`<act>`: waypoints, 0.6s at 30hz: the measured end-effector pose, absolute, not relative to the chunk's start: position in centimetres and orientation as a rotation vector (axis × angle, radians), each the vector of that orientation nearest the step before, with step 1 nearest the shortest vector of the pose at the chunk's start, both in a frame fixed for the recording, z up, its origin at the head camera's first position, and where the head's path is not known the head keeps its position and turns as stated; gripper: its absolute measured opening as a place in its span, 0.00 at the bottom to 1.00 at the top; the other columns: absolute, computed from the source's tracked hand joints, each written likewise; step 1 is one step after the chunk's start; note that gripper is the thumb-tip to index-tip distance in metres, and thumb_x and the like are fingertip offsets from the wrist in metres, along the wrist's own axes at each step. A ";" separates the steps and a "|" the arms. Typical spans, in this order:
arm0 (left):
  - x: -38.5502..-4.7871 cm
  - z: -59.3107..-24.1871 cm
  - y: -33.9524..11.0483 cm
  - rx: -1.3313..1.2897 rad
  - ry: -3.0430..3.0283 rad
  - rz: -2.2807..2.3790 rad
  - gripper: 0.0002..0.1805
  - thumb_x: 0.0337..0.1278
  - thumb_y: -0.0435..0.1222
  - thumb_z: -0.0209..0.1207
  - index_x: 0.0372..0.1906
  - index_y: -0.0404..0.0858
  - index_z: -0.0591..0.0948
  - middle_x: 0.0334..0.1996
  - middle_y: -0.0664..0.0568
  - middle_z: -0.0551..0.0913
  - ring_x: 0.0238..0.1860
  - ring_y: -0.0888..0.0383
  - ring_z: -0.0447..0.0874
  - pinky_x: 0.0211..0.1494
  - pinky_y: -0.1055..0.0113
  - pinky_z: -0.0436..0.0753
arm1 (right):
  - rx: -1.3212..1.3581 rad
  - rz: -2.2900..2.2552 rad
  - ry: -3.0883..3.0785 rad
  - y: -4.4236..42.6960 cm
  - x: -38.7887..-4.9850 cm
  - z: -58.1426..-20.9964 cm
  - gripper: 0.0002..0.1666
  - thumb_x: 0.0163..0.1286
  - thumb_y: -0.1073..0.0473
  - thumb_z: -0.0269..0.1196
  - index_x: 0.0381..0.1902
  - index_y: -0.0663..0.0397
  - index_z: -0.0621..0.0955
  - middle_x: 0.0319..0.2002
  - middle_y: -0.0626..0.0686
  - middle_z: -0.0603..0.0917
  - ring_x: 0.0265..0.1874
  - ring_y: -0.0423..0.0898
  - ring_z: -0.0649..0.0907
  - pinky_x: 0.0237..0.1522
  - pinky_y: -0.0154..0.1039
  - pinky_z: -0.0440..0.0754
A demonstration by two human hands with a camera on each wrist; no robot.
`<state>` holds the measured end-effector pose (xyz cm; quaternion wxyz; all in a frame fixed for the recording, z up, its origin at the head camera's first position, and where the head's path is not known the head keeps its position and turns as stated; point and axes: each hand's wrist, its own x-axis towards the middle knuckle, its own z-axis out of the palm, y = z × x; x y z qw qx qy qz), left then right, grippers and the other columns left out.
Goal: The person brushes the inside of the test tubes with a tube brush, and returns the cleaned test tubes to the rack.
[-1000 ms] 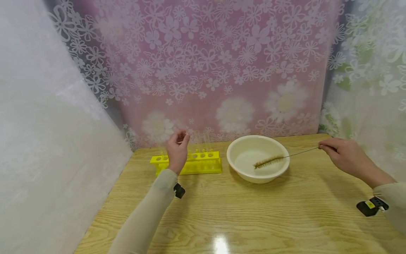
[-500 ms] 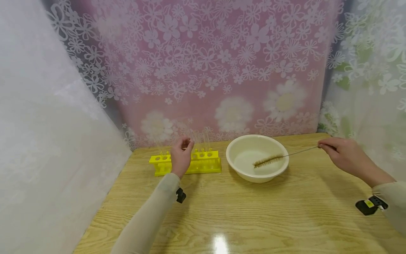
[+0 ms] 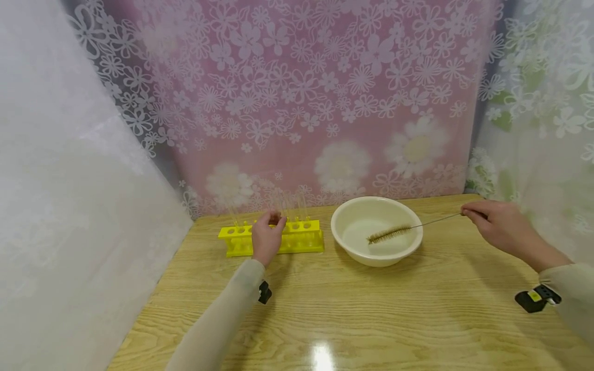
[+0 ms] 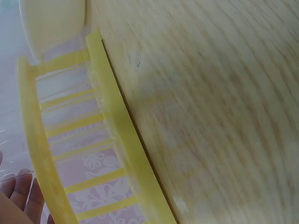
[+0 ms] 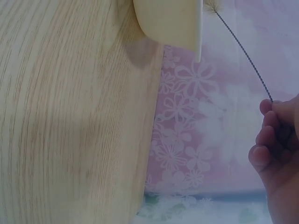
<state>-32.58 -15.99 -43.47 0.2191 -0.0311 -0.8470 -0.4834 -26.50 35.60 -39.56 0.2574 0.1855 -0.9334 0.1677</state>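
At the left, a yellow test tube rack (image 3: 301, 242) stands on the table with several clear test tubes (image 3: 302, 206) upright in it. My left hand (image 3: 267, 239) is at the middle of its top bar, fingers curled round a clear test tube; the glass is faint and partly hidden by the hand. In the left wrist view its fingers (image 4: 21, 198) show beside the rack's top bar. My right hand (image 3: 496, 226) pinches the end of a twisted wire handle belonging to a test tube brush (image 3: 390, 235). The brush's tan bristles hang over the cream basin (image 3: 341, 242).
The basin stands just right of the rack on the wood-grain table (image 3: 371, 319). A pink flowered curtain (image 3: 301, 129) hangs behind the table, with pale sheets (image 3: 69, 206) on either side. Each wrist carries a small black camera (image 3: 531, 300).
My left hand has moved down and slightly right, closer to the rack's top bar. The right hand and brush have shifted slightly left.
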 end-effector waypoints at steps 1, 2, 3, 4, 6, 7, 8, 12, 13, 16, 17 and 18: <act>-32.6 -43.5 -16.0 -0.085 -2.345 -1.330 0.13 0.67 0.47 0.64 0.47 0.42 0.84 0.40 0.53 0.85 0.45 0.55 0.84 0.47 0.57 0.84 | 0.502 0.461 -2.531 35.5 -26.6 -39.6 0.11 0.72 0.67 0.62 0.49 0.65 0.86 0.40 0.62 0.89 0.32 0.55 0.87 0.28 0.37 0.80; -32.6 -43.6 -16.0 -0.084 -2.346 -1.326 0.14 0.67 0.47 0.64 0.47 0.42 0.84 0.40 0.53 0.85 0.45 0.55 0.84 0.47 0.57 0.84 | 0.497 0.471 -2.531 35.4 -26.6 -39.6 0.11 0.72 0.67 0.62 0.48 0.65 0.86 0.40 0.61 0.89 0.32 0.53 0.87 0.28 0.36 0.79; -32.6 -43.6 -16.0 -0.079 -2.347 -1.325 0.14 0.67 0.47 0.64 0.47 0.42 0.84 0.40 0.54 0.85 0.45 0.55 0.84 0.47 0.57 0.84 | 0.505 0.475 -2.525 35.3 -26.7 -39.7 0.11 0.71 0.67 0.62 0.48 0.65 0.86 0.40 0.61 0.89 0.32 0.52 0.87 0.28 0.36 0.79; -32.6 -43.6 -16.0 -0.075 -2.349 -1.326 0.14 0.67 0.47 0.64 0.47 0.42 0.84 0.40 0.54 0.85 0.45 0.55 0.84 0.46 0.57 0.84 | 0.515 0.481 -2.521 35.2 -26.7 -39.7 0.11 0.71 0.68 0.62 0.48 0.65 0.86 0.39 0.61 0.89 0.31 0.52 0.86 0.28 0.36 0.79; -32.6 -43.7 -16.0 -0.062 -2.357 -1.324 0.15 0.67 0.48 0.64 0.48 0.43 0.84 0.41 0.54 0.85 0.46 0.55 0.83 0.47 0.57 0.84 | 0.526 0.469 -2.513 34.9 -26.9 -39.8 0.10 0.70 0.68 0.63 0.47 0.65 0.86 0.38 0.61 0.89 0.31 0.52 0.86 0.28 0.38 0.80; -32.6 -43.7 -16.0 -0.058 -2.364 -1.321 0.16 0.67 0.48 0.64 0.49 0.43 0.84 0.41 0.54 0.85 0.46 0.55 0.83 0.48 0.57 0.84 | 0.522 0.468 -2.520 34.8 -26.9 -39.8 0.10 0.70 0.68 0.63 0.47 0.65 0.86 0.38 0.60 0.89 0.32 0.52 0.86 0.28 0.39 0.81; -32.6 -43.7 -16.0 -0.054 -2.369 -1.322 0.16 0.66 0.49 0.64 0.50 0.43 0.84 0.41 0.54 0.85 0.47 0.54 0.83 0.48 0.56 0.84 | 0.522 0.467 -2.528 34.6 -27.0 -39.9 0.10 0.71 0.68 0.63 0.47 0.64 0.86 0.38 0.60 0.89 0.32 0.53 0.86 0.29 0.42 0.82; -32.6 -43.8 -16.0 -0.044 -2.384 -1.312 0.18 0.66 0.49 0.64 0.53 0.43 0.83 0.43 0.53 0.85 0.50 0.51 0.83 0.51 0.55 0.83 | 0.536 0.473 -2.568 34.2 -27.2 -40.2 0.10 0.72 0.67 0.62 0.47 0.65 0.86 0.38 0.60 0.89 0.35 0.57 0.86 0.31 0.48 0.83; -32.6 -43.8 -16.0 -0.042 -2.388 -1.309 0.19 0.66 0.49 0.64 0.54 0.43 0.83 0.44 0.53 0.85 0.51 0.50 0.83 0.51 0.54 0.83 | 0.540 0.479 -2.575 34.1 -27.3 -40.3 0.10 0.72 0.67 0.61 0.47 0.65 0.85 0.38 0.60 0.88 0.34 0.57 0.86 0.30 0.47 0.82; -32.5 -43.8 -16.1 -0.043 -2.384 -1.324 0.20 0.66 0.50 0.63 0.56 0.43 0.82 0.48 0.50 0.85 0.55 0.47 0.82 0.53 0.53 0.83 | 0.566 0.463 -2.568 33.9 -27.5 -40.4 0.09 0.72 0.67 0.62 0.46 0.65 0.86 0.37 0.59 0.89 0.32 0.54 0.86 0.28 0.41 0.80; -32.5 -43.8 -16.2 -0.046 -2.380 -1.327 0.21 0.66 0.50 0.63 0.56 0.42 0.81 0.50 0.49 0.84 0.56 0.46 0.81 0.54 0.53 0.83 | 0.574 0.460 -2.563 33.9 -27.5 -40.5 0.09 0.71 0.68 0.62 0.46 0.65 0.86 0.37 0.59 0.89 0.32 0.53 0.86 0.27 0.40 0.79; -32.4 -43.8 -16.3 -0.047 -2.374 -1.334 0.21 0.67 0.50 0.63 0.56 0.42 0.81 0.51 0.49 0.84 0.57 0.45 0.81 0.54 0.52 0.82 | 0.579 0.458 -2.563 33.9 -27.6 -40.5 0.09 0.71 0.68 0.62 0.46 0.65 0.86 0.37 0.59 0.89 0.32 0.52 0.86 0.27 0.40 0.79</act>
